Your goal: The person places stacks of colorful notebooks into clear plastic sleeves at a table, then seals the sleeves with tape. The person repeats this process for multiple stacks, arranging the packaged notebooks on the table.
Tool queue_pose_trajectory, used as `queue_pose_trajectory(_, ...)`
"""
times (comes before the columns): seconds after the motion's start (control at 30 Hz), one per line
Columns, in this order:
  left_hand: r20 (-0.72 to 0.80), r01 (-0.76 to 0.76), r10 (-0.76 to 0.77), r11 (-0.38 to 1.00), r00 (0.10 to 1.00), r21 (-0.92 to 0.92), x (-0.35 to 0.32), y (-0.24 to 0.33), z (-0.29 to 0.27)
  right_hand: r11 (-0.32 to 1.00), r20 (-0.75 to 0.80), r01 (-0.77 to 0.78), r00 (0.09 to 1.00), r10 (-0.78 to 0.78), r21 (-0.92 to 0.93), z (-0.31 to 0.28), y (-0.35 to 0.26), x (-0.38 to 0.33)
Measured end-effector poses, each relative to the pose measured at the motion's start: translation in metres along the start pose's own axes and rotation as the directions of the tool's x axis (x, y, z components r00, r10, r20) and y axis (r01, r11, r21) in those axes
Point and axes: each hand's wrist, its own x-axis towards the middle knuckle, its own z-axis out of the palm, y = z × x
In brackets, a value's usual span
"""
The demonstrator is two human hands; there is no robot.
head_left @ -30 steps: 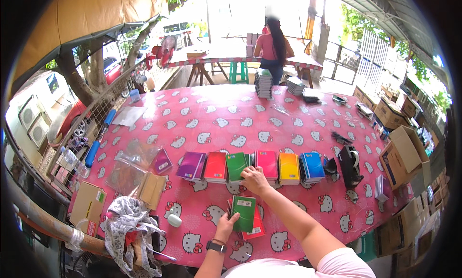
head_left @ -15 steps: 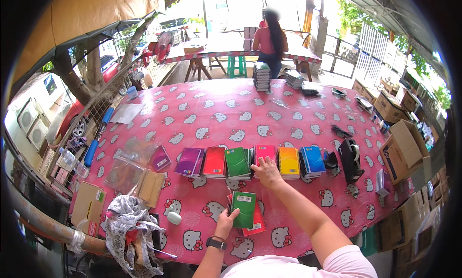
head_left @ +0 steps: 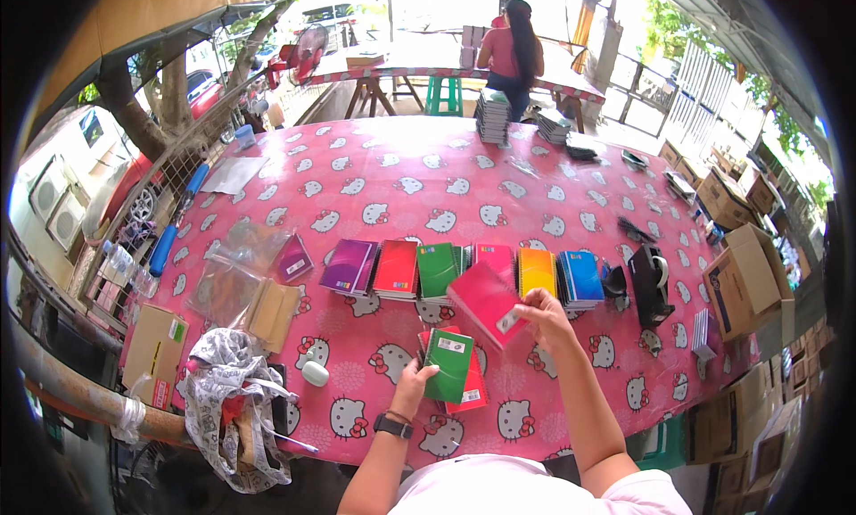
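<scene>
My left hand [head_left: 412, 386] grips a green spiral notebook [head_left: 451, 363] with its thumb on the cover; a red notebook [head_left: 475, 392] sticks out beneath it. In my right hand [head_left: 547, 321] a pink notebook [head_left: 481, 299] is pinched by one corner, tilted above the table. Behind it runs a row of notebook stacks: purple [head_left: 343, 265], red [head_left: 395, 267], green [head_left: 437, 270], pink [head_left: 496, 256], yellow [head_left: 537, 267] and blue [head_left: 582, 274]. The held pink notebook partly covers the pink stack.
A tape dispenser [head_left: 649, 288] stands right of the row. Plastic bags [head_left: 234, 283], a cardboard box [head_left: 153, 359], a cloth bag [head_left: 234, 399] and a pale green case [head_left: 315, 372] lie left. An open carton [head_left: 747, 283] is at right. A person [head_left: 510, 51] stands beyond the table.
My right hand has lifted a pink notebook off the pink stack and drawn it toward me and to the right. My left hand keeps its hold on the green notebook.
</scene>
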Motion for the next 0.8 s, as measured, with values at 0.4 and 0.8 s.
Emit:
queue_pose_trajectory(0.4, 0.077, -0.035, 0.017, 0.970, 0.997, 0.241, -0.003, 0.016, 0.004, 0.377, 0.780, 0.791, 0.583, -0.227, -0.482, 0.076, 0.048, 0.040)
queue_pose_trajectory(0.8, 0.035, -0.009, 0.004, 0.993, 0.999, 0.120, -0.003, 0.011, 0.007, 0.308, -0.005, 0.246, 0.775, -0.632, -0.919, -0.053, -0.002, 0.017)
